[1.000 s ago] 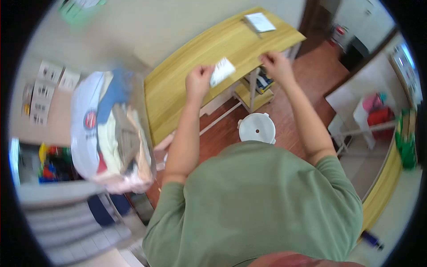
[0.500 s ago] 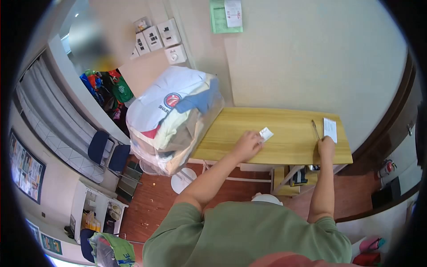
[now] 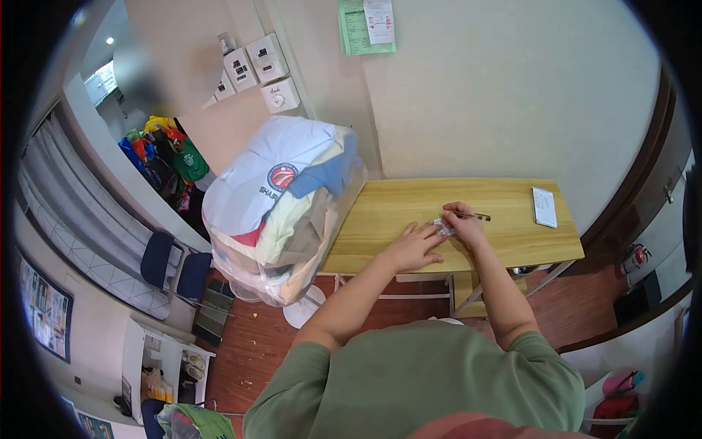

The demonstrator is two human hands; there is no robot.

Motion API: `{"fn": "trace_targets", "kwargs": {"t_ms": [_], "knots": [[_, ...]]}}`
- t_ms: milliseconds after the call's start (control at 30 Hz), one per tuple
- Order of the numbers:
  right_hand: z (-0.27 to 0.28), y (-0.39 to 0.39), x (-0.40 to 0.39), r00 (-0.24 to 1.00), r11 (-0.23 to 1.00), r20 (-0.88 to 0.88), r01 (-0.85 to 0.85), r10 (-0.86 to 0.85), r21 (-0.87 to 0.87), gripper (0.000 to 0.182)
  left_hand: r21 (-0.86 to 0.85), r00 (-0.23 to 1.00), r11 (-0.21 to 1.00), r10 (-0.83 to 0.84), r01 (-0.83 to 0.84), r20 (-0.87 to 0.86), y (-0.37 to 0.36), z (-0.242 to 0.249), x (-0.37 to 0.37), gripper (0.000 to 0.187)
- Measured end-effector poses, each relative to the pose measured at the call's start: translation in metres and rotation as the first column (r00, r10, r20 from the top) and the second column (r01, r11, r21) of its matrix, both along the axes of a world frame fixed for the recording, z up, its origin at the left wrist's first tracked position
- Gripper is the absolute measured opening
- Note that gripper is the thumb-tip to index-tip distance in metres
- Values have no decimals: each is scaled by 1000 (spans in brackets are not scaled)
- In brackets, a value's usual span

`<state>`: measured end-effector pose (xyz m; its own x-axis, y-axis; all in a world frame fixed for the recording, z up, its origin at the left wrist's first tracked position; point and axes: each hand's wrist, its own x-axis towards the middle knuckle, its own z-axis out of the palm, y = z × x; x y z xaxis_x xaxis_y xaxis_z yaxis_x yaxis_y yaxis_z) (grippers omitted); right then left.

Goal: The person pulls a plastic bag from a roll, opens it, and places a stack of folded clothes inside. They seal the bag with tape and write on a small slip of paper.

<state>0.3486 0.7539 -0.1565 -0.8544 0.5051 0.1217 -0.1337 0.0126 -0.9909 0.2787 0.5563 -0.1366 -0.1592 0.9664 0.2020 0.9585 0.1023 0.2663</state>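
Observation:
My right hand (image 3: 464, 222) is closed around a dark pen (image 3: 479, 216), over a small white slip of paper (image 3: 443, 227) on the wooden table (image 3: 395, 201). The pen's tip is hidden by my fingers. Flat on the tabletop, with fingers spread, my left hand (image 3: 415, 247) touches the slip's left edge. Part of the slip is covered by my hands. A white notepad (image 3: 543, 207) with handwriting lies near the table's right end.
A large clear plastic bag of folded clothes (image 3: 281, 212) stands against the table's left end. Behind the table is a wall with papers (image 3: 369, 25) on it. Blue chairs (image 3: 194, 274) and a white shelf (image 3: 172, 358) are at left; a fire extinguisher (image 3: 635, 257) is at right.
My right hand has picked up the pen from beside the notepad and moved left to the slip. My left hand has spread flatter beside it. The view has shifted slightly.

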Motion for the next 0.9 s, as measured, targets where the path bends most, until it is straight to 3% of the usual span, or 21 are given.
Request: {"fn": "trace_targets", "kwargs": {"t_ms": [133, 333, 533, 633, 833, 900], "knots": [[-5, 1, -7, 988, 989, 129, 68, -85, 130, 20, 11, 998, 999, 40, -41, 54, -2, 1, -1, 62], [-4, -3, -5, 985, 986, 71, 150, -155, 65, 20, 29, 992, 999, 34, -38, 119, -3, 11, -2, 64], [-2, 5, -7, 976, 994, 207, 56, -75, 95, 20, 54, 986, 998, 4, -13, 168, -1, 3, -10, 65], [-2, 3, -13, 980, 989, 142, 143, -137, -34, 19, 43, 985, 999, 1, -9, 173, -2, 7, -10, 65], [-6, 0, -8, 995, 995, 13, 101, -101, 15, 21, 55, 984, 998, -3, -7, 180, -3, 1, -13, 63], [0, -2, -5, 987, 991, 88, 132, -135, 35, 21, 57, 983, 998, -7, -4, 183, -2, 2, -13, 62]]}}
